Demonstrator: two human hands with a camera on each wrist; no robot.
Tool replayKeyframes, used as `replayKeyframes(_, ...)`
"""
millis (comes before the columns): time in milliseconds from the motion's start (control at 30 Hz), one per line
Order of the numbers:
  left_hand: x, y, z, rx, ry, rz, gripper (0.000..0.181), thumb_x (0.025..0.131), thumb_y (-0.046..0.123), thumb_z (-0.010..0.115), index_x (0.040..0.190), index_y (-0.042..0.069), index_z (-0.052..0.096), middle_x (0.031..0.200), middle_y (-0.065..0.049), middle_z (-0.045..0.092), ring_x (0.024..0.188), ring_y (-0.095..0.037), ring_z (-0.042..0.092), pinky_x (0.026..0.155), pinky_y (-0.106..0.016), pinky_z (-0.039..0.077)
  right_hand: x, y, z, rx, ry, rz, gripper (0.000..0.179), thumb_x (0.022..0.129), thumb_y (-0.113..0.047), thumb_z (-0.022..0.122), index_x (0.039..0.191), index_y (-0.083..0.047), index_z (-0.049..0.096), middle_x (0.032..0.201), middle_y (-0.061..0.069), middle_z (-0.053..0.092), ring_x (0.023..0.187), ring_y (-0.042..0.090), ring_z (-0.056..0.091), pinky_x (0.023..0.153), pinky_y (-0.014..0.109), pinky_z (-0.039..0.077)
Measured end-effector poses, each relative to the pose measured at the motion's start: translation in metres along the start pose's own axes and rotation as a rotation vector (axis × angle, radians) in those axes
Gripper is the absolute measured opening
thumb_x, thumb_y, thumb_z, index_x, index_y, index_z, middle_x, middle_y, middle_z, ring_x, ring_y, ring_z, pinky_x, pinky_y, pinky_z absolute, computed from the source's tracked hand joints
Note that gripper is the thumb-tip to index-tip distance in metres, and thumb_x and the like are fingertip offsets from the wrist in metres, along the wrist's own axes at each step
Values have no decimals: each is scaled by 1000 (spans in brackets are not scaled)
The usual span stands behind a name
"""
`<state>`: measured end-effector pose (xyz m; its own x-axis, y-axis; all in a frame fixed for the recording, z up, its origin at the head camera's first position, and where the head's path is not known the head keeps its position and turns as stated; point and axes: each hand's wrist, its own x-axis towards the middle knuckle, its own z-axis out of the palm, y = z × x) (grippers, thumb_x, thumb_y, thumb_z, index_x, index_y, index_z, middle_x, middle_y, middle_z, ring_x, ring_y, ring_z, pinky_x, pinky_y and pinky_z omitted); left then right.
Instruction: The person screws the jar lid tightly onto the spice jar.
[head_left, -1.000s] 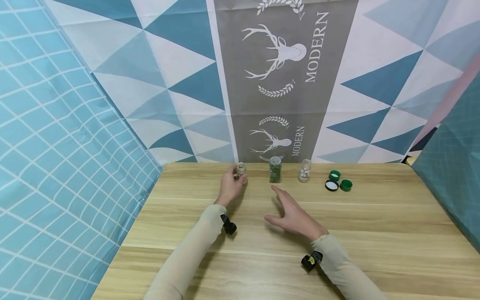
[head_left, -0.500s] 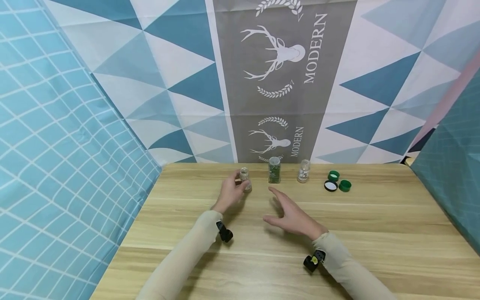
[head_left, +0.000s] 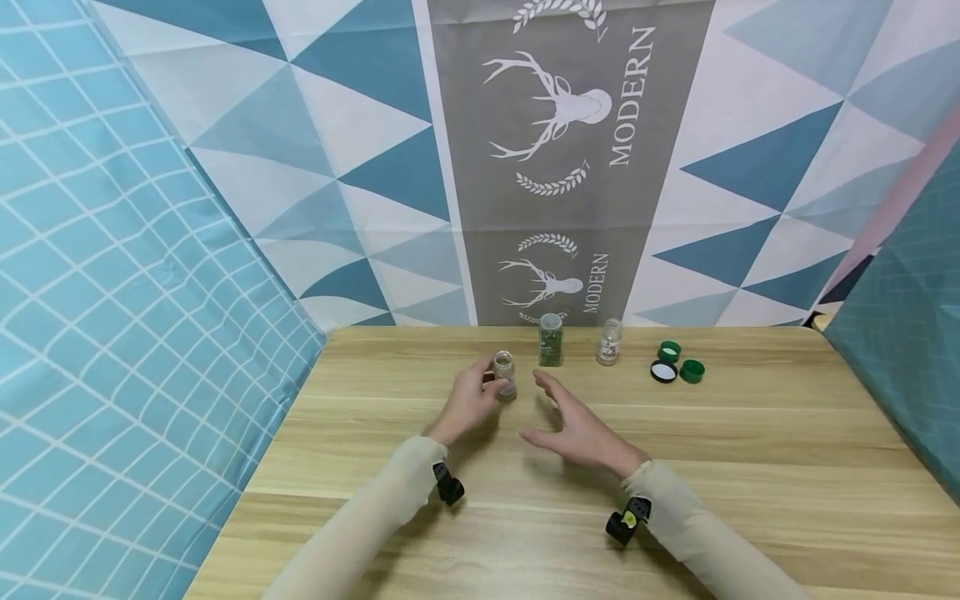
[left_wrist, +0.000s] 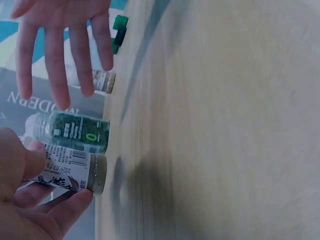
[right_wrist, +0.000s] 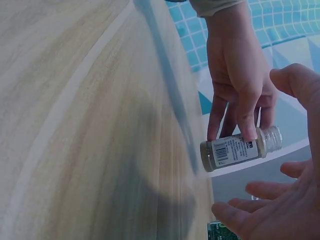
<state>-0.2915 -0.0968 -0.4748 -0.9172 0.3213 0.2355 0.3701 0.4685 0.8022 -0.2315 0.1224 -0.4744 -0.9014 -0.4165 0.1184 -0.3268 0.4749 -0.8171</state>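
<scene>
Clear glass is clasped in the left grip [head_left: 465,402]: a small open-mouthed jar [right_wrist: 240,149] is pinched between thumb and fingers, its neck turned uppermost and its white label [left_wrist: 65,162] marked with a barcode. Whether its base is in contact with the worktop [head_left: 750,458] cannot be told. By the right grip [head_left: 576,427] nothing is grasped; its fingers are stretched out, its thumb is spread apart, and it is held near the jar. Toward the back edge, a jar of green flakes [head_left: 551,343] is stood upright, with a clear jar [head_left: 609,346] placed to its right. Farther right, two green caps [head_left: 692,372] and a black cap [head_left: 663,372] are grouped closely. Behind, patterned cloth [head_left: 375,150] is hung, printed with triangles and stag heads.
</scene>
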Motion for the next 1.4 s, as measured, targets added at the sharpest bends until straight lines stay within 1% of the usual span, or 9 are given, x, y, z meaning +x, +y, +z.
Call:
replayKeyframes(267, -12, 8, 3, 13, -81, 71, 46, 100, 3, 63, 144, -2, 51, 136, -24, 63, 123, -39, 65, 102, -38, 57, 6, 2, 1, -11, 34, -23, 99, 92, -35, 78, 165, -10, 16, 168, 20, 26, 149, 44, 36, 119, 57, 38)
replayKeyframes(400, -16, 14, 5, 30, -96, 102, 47, 99, 3, 64, 144, -2, 51, 136, -23, 64, 123, -37, 66, 102, -37, 57, 8, 3, 4, -14, 44, -23, 98, 93, -35, 78, 165, -8, 17, 167, 21, 26, 148, 45, 37, 119, 56, 38)
replayKeyframes(600, -21, 20, 6, 39, -127, 165, 48, 99, 3, 65, 145, -2, 51, 140, -20, 62, 124, -34, 66, 102, -29, 56, 9, 4, 8, -10, 63, -29, 95, 92, -29, 79, 164, -8, 20, 166, 23, 29, 148, 44, 38, 119, 57, 38)
replayKeyframes(767, -25, 23, 5, 23, -137, 207, 48, 99, 3, 66, 145, -2, 52, 140, -19, 63, 123, -32, 67, 101, -28, 56, 11, 6, 11, 1, 87, -60, 87, 92, -22, 79, 162, -9, 28, 163, 20, 36, 148, 40, 40, 119, 55, 39)
replayKeyframes(867, -27, 23, 5, 14, -137, 213, 49, 99, 4, 66, 145, -3, 52, 141, -18, 63, 124, -31, 66, 101, -27, 56, 12, 7, 14, 60, 111, -102, 74, 94, -12, 75, 157, -5, 37, 157, 21, 46, 143, 39, 47, 116, 52, 43)
replayKeyframes(967, -28, 22, 6, 19, -133, 219, 49, 99, 5, 67, 145, -2, 52, 141, -17, 63, 124, -29, 66, 101, -26, 56, 13, 8, 16, 134, 149, -136, 60, 95, -2, 71, 150, 1, 48, 147, 23, 57, 135, 37, 57, 111, 44, 50)
replayKeyframes(1067, -29, 19, 6, 23, -129, 211, 50, 99, 7, 68, 145, -1, 52, 141, -16, 63, 124, -28, 66, 100, -25, 56, 13, 8, 17, 176, 189, -156, 49, 94, 2, 69, 142, 4, 56, 135, 24, 65, 125, 37, 64, 104, 39, 55)
replayKeyframes(1200, -30, 18, 7, 21, -124, 186, 50, 98, 8, 69, 146, 1, 53, 142, -16, 62, 125, -29, 66, 99, -24, 56, 14, 7, 16, 175, 205, -168, 44, 93, 2, 71, 136, 4, 61, 128, 23, 69, 119, 36, 68, 99, 36, 58)
replayKeyframes(1400, -33, 17, 6, 32, -118, 189, 50, 97, 8, 70, 144, 2, 55, 142, -15, 62, 124, -29, 66, 99, -24, 56, 13, 7, 17, 159, 189, -178, 43, 92, 3, 73, 133, 5, 63, 126, 24, 70, 116, 37, 69, 98, 34, 58)
